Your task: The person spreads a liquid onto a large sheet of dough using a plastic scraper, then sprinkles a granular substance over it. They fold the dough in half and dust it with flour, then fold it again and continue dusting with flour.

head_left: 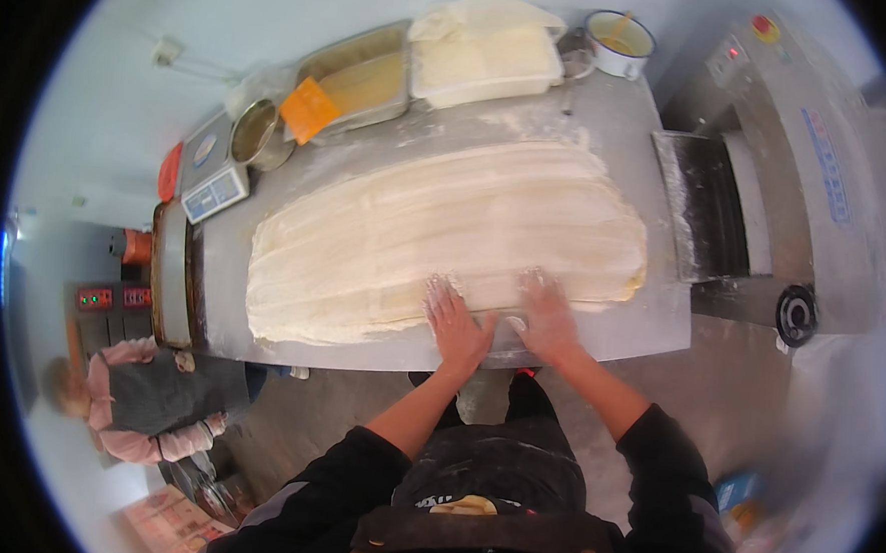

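A wide, flat sheet of pale dough (436,226), streaked with flour, spreads across the metal table. At its near edge, right of the middle, my left hand (457,327) lies with floury fingers stretched out over the dough. Beside it my right hand (549,320) also rests on the near edge, its fingers extended and slightly smeared by motion. Both thumbs point toward each other, with a small gap between them. Neither hand grips anything.
Along the back stand a scale (215,192), a metal pot (260,135), an orange scraper (309,109), a metal tray (407,84), a white tub (488,91) and an enamel pot (602,60). A machine (819,176) adjoins the table's right end. Another person (161,397) stands at the lower left.
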### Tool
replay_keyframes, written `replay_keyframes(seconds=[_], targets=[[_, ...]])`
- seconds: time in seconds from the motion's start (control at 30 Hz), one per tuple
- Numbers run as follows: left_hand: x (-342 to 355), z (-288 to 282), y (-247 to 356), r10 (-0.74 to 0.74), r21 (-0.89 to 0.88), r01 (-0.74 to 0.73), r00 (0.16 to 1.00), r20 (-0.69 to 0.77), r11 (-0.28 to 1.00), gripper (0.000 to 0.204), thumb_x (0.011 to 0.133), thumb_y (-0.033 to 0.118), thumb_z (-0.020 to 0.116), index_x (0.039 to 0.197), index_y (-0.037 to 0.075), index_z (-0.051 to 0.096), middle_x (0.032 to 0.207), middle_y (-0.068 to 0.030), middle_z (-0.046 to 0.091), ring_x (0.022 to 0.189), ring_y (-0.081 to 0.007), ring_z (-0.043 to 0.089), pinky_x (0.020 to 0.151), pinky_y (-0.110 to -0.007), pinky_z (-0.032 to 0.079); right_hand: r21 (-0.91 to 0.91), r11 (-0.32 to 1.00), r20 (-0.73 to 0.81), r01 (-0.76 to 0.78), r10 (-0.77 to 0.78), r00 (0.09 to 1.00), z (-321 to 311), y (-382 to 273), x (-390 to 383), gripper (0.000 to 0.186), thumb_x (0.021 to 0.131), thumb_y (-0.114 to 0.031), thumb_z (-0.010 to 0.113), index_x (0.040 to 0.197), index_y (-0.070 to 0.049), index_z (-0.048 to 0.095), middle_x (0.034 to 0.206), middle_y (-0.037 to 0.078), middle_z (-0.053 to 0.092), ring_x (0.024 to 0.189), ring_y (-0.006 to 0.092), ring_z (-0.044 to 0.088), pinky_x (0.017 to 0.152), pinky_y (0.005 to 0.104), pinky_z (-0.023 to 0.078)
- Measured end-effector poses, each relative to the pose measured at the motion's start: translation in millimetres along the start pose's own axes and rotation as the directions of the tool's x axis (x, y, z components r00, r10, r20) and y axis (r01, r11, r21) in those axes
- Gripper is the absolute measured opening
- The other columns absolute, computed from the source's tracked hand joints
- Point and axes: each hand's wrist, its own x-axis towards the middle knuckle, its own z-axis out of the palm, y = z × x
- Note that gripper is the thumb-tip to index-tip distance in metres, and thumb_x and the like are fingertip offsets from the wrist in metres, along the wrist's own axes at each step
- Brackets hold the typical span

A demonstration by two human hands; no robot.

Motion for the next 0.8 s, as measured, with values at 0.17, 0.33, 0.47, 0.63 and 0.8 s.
replay_keyframes(seconds=[0.17,0.33,0.47,0.63,0.8], targets=[[-0.4,36.2,108.8,0.173,0.006,-0.174,0.979,0.104,0.985,0.109,0.093,0.058,0.07,0.164,-0.013,0.028,0.177,-0.0307,0.016,0.166,-0.0465,0.009,0.132,-0.063,0.008,-0.002,0.987,0.007,-0.161,0.161,0.987,-32.7,76.9,-34.6,0.079,0.1,-0.043,0.066,0.164,-0.003,0.043,0.172,0.017,0.035,0.162,0.0371,0.03,0.133,0.0573,0.021],[2.3,72.2,189.7,0.349,-0.087,-0.338,0.918,0.188,0.937,0.107,0.094,0.06,0.067,0.164,-0.011,0.028,0.175,-0.0317,0.019,0.165,-0.0471,0.013,0.131,-0.064,0.011,-0.055,0.975,-0.062,-0.216,0.212,0.975,-51.1,139.6,-61.9,0.08,0.097,-0.041,0.067,0.163,-0.001,0.043,0.17,0.021,0.038,0.16,0.0394,0.031,0.133,0.058,0.02],[8.8,88.0,231.0,0.48,-0.154,-0.458,0.859,0.179,0.876,0.108,0.092,0.063,0.067,0.164,-0.009,0.03,0.175,-0.0295,0.021,0.165,-0.0455,0.014,0.131,-0.064,0.013,-0.098,0.949,-0.127,-0.299,0.286,0.95,-60.0,169.4,-79.9,0.079,0.097,-0.04,0.065,0.162,-0.001,0.044,0.169,0.021,0.039,0.16,0.04,0.03,0.133,0.0583,0.02],[21.5,87.3,250.3,0.589,-0.122,-0.581,0.758,0.28,0.805,0.109,0.091,0.065,0.067,0.166,-0.005,0.031,0.176,-0.0259,0.022,0.165,-0.0441,0.014,0.132,-0.062,0.013,-0.071,0.93,-0.165,-0.361,0.346,0.924,-65.1,178.6,-92.0,0.078,0.096,-0.037,0.067,0.162,0.0,0.045,0.169,0.021,0.038,0.161,0.0399,0.03,0.133,0.0587,0.021],[34.6,73.2,223.8,0.556,-0.116,-0.545,0.795,0.244,0.83,0.109,0.09,0.062,0.069,0.168,-0.001,0.029,0.177,-0.0247,0.022,0.166,-0.043,0.014,0.133,-0.06,0.012,0.018,0.936,-0.194,-0.352,0.348,0.917,-60.5,163.0,-74.6,0.079,0.096,-0.037,0.069,0.162,-0.001,0.044,0.17,0.02,0.036,0.16,0.0396,0.031,0.133,0.0582,0.021]])
